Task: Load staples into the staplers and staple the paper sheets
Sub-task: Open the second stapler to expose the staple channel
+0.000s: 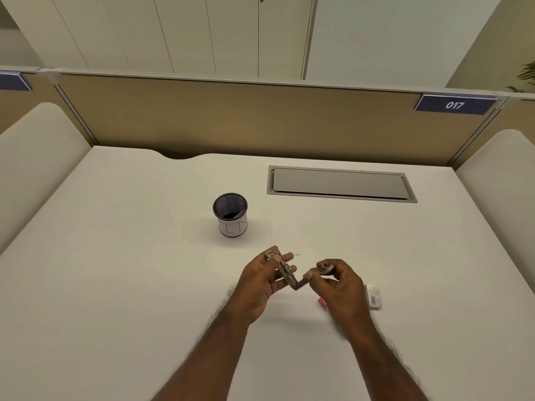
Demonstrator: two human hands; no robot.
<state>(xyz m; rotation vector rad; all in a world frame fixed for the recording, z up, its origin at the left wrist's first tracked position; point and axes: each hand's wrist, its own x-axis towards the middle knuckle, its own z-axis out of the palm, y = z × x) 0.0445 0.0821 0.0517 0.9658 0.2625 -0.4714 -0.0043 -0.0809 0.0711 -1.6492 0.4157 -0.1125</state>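
**Stapler held open over the desk**

On the white desk (pixel 115 256) stands a mesh cup (pixel 230 214). The left hand (pixel 260 280) grips one arm of the hinged-open stapler (pixel 286 273); the right hand (pixel 337 280) pinches the other. A small box (pixel 373 296) lies just right.

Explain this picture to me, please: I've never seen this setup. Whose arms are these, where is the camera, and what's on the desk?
There is no machine here: a person wears one camera on the head, looking down at their own bare arms. The left hand and right hand both hold a small metal stapler, swung open, above a white desk. Behind it stands a mesh cup. A small box and something pink, mostly hidden, lie beside the right hand. I can't make out paper sheets.
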